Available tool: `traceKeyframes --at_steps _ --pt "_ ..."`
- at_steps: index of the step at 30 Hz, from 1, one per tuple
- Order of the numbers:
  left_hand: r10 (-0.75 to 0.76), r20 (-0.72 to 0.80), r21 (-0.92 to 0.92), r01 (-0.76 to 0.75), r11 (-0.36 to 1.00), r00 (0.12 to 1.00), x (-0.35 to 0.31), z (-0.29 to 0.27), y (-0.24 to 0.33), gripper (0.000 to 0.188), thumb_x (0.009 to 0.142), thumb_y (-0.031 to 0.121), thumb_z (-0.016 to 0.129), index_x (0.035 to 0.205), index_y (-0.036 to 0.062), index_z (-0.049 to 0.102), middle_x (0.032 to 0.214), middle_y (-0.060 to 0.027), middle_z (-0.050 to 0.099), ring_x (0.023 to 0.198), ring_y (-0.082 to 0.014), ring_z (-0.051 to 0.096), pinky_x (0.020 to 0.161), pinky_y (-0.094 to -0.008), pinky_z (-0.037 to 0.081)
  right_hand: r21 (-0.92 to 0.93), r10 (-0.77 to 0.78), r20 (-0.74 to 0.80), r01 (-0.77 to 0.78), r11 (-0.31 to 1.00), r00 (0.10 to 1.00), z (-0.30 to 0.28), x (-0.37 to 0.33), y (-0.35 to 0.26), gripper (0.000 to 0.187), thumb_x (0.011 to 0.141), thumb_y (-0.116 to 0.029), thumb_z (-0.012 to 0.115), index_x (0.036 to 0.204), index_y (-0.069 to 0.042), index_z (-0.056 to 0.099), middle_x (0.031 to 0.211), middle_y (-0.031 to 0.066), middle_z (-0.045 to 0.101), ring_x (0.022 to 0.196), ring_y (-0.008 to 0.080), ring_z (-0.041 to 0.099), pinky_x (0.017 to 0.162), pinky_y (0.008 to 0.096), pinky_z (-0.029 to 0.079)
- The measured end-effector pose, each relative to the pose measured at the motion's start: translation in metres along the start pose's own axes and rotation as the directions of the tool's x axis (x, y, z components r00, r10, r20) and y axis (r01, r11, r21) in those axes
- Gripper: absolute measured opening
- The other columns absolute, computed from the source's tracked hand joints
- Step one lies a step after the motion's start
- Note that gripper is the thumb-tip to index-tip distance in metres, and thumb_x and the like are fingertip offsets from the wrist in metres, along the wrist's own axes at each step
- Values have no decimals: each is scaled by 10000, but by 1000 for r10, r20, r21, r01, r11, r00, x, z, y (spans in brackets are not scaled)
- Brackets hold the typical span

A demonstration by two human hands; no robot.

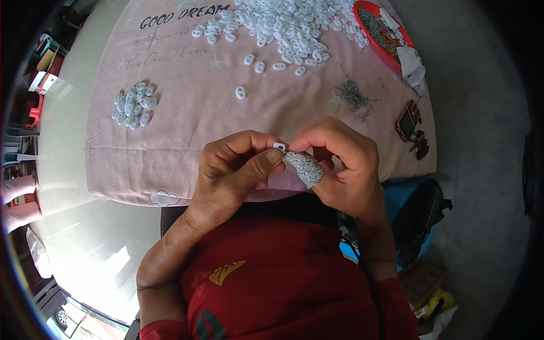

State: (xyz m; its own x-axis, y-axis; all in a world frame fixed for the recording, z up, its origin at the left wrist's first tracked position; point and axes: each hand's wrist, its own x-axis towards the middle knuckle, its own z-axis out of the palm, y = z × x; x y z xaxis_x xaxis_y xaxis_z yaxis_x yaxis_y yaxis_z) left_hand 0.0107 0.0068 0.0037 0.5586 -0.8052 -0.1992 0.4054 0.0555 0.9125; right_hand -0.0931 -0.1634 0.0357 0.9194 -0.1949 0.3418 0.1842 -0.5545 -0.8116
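Over the near edge of the table, my left hand (224, 173) pinches a small white oval plastic piece (278, 146) with holes in it between thumb and forefinger. Close against it is my right hand (354, 164), fingers curled and fingertips meeting at the piece's right side. Whatever those fingertips hold is too small to make out. A grey knitted thumb cover (305, 170) wraps the right thumb. Ahead of my hands lies a single white two-holed piece (241, 92). To its right, thin metal pins (354, 95) lie in a loose heap on the cloth.
A pink tablecloth (187, 124) covers the table. White pieces form a large pile (300, 28) at the far side and a small cluster (134, 106) at left. A red tray (358, 16) with metal bits stands far right, above a dark red phone (407, 121).
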Motion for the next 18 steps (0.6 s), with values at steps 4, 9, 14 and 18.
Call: traceKeyframes --at_steps 4,9,14,18 --pt "0 29 -49 1 999 1000 2 -2 -2 155 964 114 642 1088 31 684 836 -12 689 648 -32 535 592 -176 449 66 79 15 -80 995 997 -4 -1 -4 193 754 91 664 921 -3 657 860 24 626 685 68 549 583 211 410" --pt "-72 16 -119 74 990 997 2 -2 -1 163 959 137 656 1085 42 694 829 -15 694 645 -31 533 602 -182 448 117 105 70 -113 987 992 -5 -5 3 224 764 112 591 962 24 646 919 54 612 767 71 556 660 204 418" --pt "-64 -1 -108 63 992 998 1 -1 -1 161 955 139 662 1078 42 699 827 -13 700 647 -27 533 601 -179 445 184 104 51 -112 977 993 -3 -7 2 213 779 106 594 979 42 630 950 69 612 792 71 558 683 200 424" --pt "-37 -16 -82 35 996 999 1 1 -3 156 952 130 664 1074 38 700 828 -9 700 649 -24 533 602 -176 444 201 72 -57 -59 978 996 3 -7 7 222 777 95 642 968 -16 663 869 22 632 711 56 572 537 201 400"
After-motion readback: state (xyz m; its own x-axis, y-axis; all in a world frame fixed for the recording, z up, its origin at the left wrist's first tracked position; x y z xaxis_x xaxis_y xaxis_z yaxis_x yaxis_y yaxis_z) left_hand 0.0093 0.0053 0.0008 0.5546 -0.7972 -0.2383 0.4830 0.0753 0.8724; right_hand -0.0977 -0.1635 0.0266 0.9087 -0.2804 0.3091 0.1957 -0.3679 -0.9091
